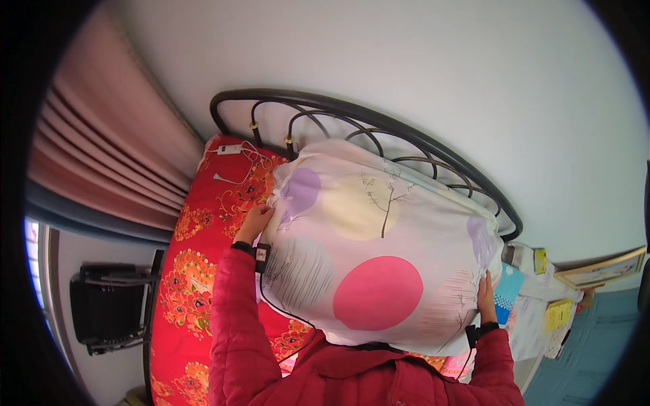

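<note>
A large pillow point(325, 254) in a whitish printed cover is held up in front of me, over the bed. The print has a pink disc, a pale yellow one, purple patches and a thin bare tree. My left hand point(255, 222) is closed on the left edge, where the fabric bunches into creases. Opposite it, my right hand point(486, 298) grips the right edge, its fingers partly hidden by the cloth. Both wrists carry dark straps with small black devices and cables. The lower edge of the pillow comes close to my red jacket.
The red flowered bedspread point(193, 264) shows at the left. A white power strip point(230, 149) with its cord lies near the black metal headboard point(365, 111). Pink curtains point(112, 142) and a black chair point(112, 304) stand left. A cluttered table point(531, 328) is on the right.
</note>
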Available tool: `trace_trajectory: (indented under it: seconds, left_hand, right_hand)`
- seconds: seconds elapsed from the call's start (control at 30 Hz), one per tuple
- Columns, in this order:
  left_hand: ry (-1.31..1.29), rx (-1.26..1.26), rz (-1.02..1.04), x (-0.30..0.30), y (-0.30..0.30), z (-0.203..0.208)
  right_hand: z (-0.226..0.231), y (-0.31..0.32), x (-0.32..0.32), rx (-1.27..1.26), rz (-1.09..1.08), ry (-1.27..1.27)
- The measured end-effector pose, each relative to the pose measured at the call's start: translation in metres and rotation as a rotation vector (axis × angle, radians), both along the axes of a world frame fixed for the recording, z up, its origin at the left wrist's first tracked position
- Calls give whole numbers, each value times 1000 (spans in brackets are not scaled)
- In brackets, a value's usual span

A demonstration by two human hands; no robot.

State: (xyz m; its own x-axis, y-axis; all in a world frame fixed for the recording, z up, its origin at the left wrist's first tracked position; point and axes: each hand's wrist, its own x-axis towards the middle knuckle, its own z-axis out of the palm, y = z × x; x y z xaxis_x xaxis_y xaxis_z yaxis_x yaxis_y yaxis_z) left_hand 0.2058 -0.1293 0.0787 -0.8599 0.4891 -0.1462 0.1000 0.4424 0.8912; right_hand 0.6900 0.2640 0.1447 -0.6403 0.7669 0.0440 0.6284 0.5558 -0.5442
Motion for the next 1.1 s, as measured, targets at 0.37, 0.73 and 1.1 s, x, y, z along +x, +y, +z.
trace_trajectory:
  seconds: [0.37, 0.73, 1.1]
  left_hand:
    - [254, -166, 172, -38, -51, -33]
    - [630, -339, -258, 108, 54, 18]
    - [753, -691, -310, 143, 131, 70]
  right_hand:
    - [-19, 10, -21, -96, -64, 90]
    - [-111, 21, 115, -541, -636, 259]
    - [-129, 57, 146, -1175, -223, 419]
